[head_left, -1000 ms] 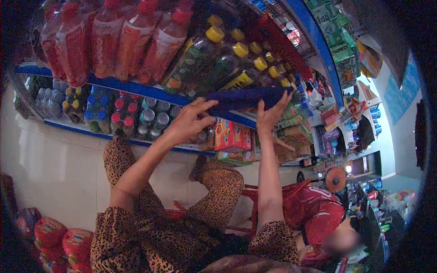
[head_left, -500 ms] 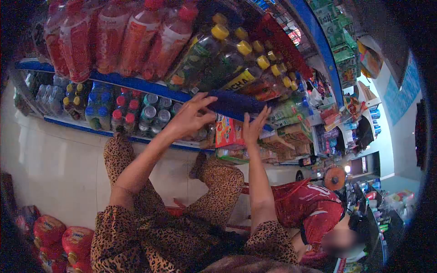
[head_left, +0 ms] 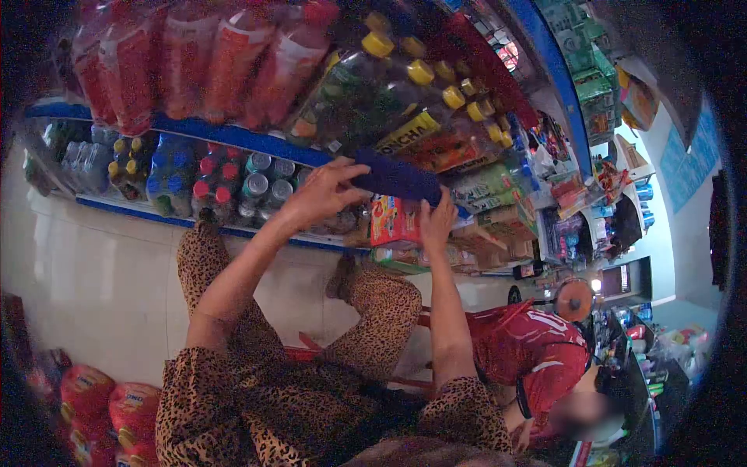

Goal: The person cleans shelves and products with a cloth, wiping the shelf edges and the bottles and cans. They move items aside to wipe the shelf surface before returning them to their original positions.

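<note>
Two bare hands hold a dark blue folded cloth up in front of a shop shelf crowded with drinks. Seen from the head camera, the left hand has its fingers curled over the cloth's near end, pinching it against the thumb; the right hand presses up from below at the far end, fingers together around the edge. The cloth hangs between them, just in front of the yellow-capped bottles and above an orange carton on the lower shelf's edge. It looks light, soft and limp, likely to sag or unfold unless gripped at both ends or along the fold. Red bottles fill the upper shelf's left end. A person in a red shirt sits nearby, lower right.
</note>
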`<state>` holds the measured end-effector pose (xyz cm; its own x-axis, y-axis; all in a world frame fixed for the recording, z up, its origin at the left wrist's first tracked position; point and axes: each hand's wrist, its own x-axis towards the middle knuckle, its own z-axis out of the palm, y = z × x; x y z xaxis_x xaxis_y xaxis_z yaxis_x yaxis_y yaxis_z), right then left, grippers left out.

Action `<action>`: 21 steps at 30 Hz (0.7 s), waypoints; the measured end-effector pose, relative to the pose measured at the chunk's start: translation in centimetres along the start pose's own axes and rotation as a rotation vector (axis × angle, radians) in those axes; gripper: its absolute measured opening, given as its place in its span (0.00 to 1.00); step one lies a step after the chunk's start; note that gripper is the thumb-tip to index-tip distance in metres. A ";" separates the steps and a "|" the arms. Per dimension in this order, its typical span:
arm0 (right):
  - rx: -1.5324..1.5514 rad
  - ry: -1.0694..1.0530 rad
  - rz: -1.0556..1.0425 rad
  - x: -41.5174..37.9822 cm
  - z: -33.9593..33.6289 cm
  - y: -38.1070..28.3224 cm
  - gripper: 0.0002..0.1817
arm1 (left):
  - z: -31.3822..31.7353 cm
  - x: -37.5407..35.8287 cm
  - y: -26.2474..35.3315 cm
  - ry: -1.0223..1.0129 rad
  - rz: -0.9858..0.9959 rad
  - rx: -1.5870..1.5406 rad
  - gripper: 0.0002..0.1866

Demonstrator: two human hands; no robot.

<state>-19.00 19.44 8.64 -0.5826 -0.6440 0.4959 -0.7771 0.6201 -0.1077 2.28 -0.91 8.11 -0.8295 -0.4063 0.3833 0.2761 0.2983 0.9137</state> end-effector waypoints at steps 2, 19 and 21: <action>-0.002 0.031 0.002 0.0 0.5 0.8 0.29 | 0.5 0.0 -0.9 -0.002 0.135 0.113 0.23; -0.072 -0.023 -0.070 0.7 -0.5 -2.4 0.30 | -1.9 0.4 -1.2 0.088 0.025 -0.027 0.17; -0.059 -0.077 -0.038 0.9 -1.1 -3.4 0.30 | -2.4 0.0 -0.8 0.107 0.020 -0.013 0.15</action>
<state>-16.61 17.20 10.40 -0.5715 -0.6987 0.4304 -0.7847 0.6187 -0.0377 3.20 -3.26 7.72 -0.7673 -0.4908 0.4128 0.2987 0.2960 0.9073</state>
